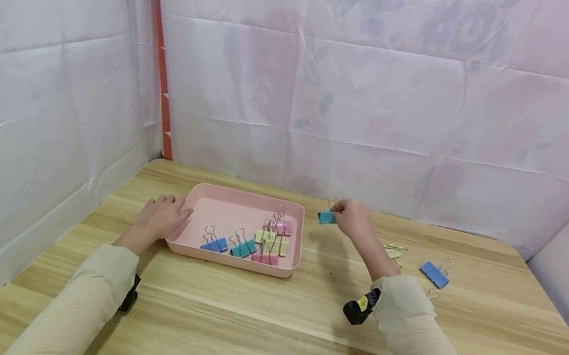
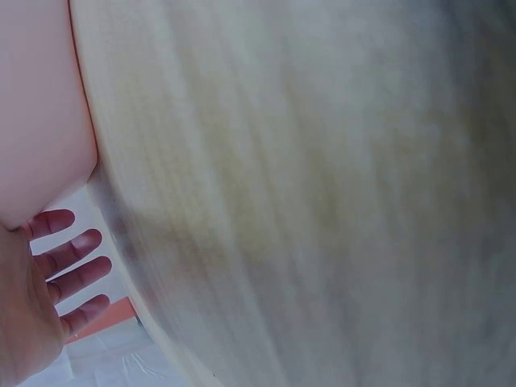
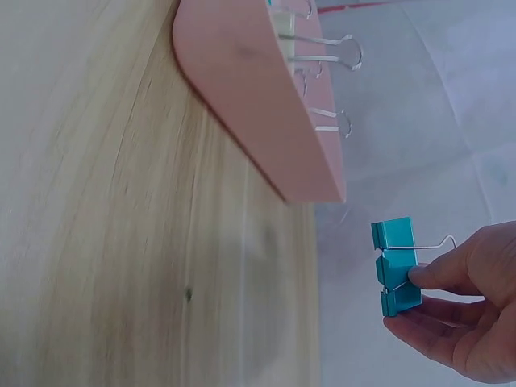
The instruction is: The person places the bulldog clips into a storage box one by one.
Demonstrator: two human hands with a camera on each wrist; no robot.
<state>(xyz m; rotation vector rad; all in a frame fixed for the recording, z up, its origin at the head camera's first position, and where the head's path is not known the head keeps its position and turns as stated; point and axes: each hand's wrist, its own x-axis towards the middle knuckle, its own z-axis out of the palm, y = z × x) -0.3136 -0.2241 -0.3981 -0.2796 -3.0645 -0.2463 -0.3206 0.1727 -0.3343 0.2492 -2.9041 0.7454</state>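
My right hand [image 1: 354, 219] pinches a teal binder clip [image 3: 397, 270] between thumb and fingers, raised above the table just right of the pink tray [image 1: 233, 262]. One wire handle of the clip sticks out toward the palm in the right wrist view. At the tray's left side, my left hand [image 1: 162, 218] rests on the rim with fingers spread and straight. Inside the tray lie a blue binder clip [image 1: 215, 244], a teal one [image 1: 243, 248], and pink and pale yellow ones [image 1: 275, 246] bunched at its right end.
Right of my right forearm, a blue binder clip [image 1: 434, 274] lies on the wooden table [image 1: 236, 333]. Pale yellow clips [image 1: 393, 253] lie partly behind the wrist, and another clip's wire handle [image 1: 433, 295] shows by the sleeve. Pale cloth walls [image 1: 365, 103] stand around the table.
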